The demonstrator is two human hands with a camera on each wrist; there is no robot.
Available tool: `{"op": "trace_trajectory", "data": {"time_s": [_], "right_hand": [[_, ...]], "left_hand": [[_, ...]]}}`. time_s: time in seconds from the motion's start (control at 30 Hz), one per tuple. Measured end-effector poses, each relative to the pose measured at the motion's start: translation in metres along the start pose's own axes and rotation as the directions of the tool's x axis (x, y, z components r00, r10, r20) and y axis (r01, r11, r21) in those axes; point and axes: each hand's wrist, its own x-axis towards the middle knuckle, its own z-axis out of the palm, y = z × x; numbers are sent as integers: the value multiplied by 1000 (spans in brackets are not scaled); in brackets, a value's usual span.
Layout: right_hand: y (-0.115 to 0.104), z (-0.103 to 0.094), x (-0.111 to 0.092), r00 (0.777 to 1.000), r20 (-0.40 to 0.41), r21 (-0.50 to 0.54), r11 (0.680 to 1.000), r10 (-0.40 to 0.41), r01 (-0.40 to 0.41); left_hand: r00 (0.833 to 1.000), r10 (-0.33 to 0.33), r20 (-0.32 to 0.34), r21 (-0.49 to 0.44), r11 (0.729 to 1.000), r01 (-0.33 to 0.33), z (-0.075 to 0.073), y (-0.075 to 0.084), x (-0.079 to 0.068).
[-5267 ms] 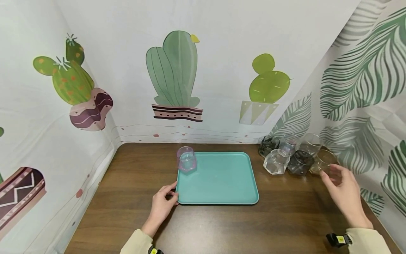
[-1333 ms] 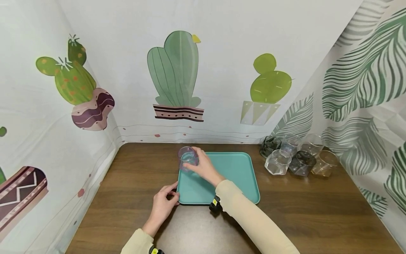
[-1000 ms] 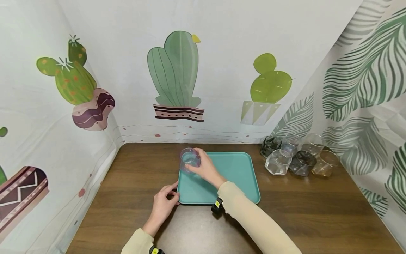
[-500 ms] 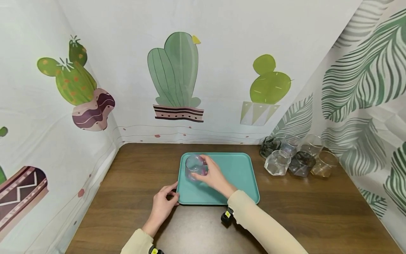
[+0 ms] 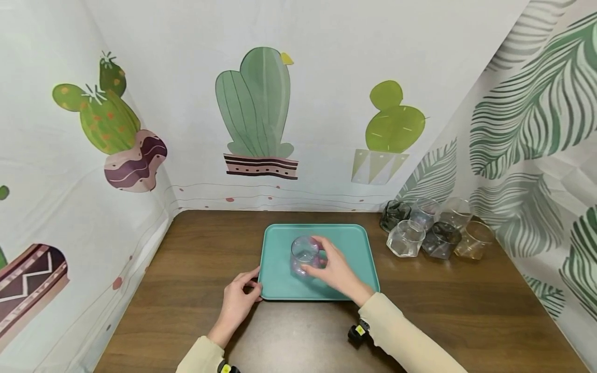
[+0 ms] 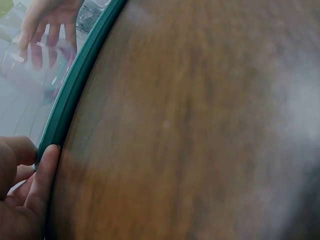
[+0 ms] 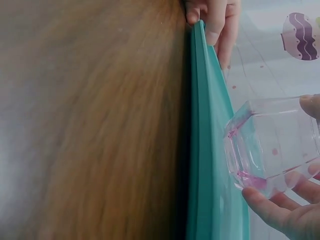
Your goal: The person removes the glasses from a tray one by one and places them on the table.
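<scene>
My right hand (image 5: 333,267) grips a clear pink-tinted glass (image 5: 299,259) over the middle of a turquoise tray (image 5: 347,280). In the right wrist view the fingers and thumb curl round the sides of the glass (image 7: 275,142), its faceted base towards the tray. Whether that base touches the tray I cannot tell. At the tray's near left corner my left hand (image 5: 240,295) pinches the rim. The left wrist view has the thumb and fingers of this hand (image 6: 30,185) against the tray's rim (image 6: 75,95).
Several glasses stand close together at the back right of the wooden table (image 5: 200,248): a clear one (image 5: 406,239), a dark grey one (image 5: 440,241), an amber one (image 5: 474,241) and others behind. A printed cloth (image 5: 326,103) hangs behind the table.
The pink glass, first at the tray's back left corner, was taken by my right hand, which came from the right-hand glasses. It has moved right and nearer. My left hand stays at the corner.
</scene>
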Motion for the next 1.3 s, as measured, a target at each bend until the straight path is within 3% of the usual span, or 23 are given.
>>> {"op": "trace_trajectory", "data": {"time_s": [0.73, 1.3], "right_hand": [[14, -68, -49, 991, -115, -142, 989, -65, 49], [31, -124, -94, 967, -254, -220, 973, 6, -64]], "left_hand": [[1000, -18, 5, 5, 1000, 18, -2, 1, -2], [999, -43, 17, -14, 999, 43, -1, 2, -2]]}}
